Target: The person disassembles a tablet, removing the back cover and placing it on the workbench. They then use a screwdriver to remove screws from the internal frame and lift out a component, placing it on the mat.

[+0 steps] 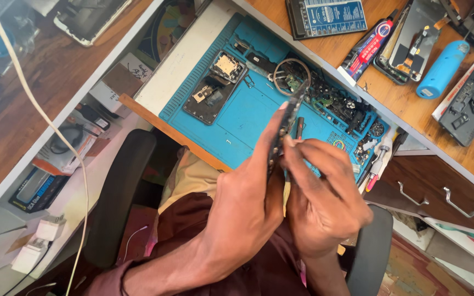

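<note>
Left hand point(245, 211) grasps an opened phone point(287, 123) edge-on above the blue mat point(248, 115); right hand point(325, 200) pinches a thin tool point(299, 127) against it.

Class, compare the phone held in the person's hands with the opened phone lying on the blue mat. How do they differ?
The held phone stands on edge, so only its thin side shows; the opened phone lies flat with its insides facing up. The held phone is gripped by the left hand, with the right hand working at it; the opened phone lies untouched on the blue mat. Both are dark, slim slabs.
</note>
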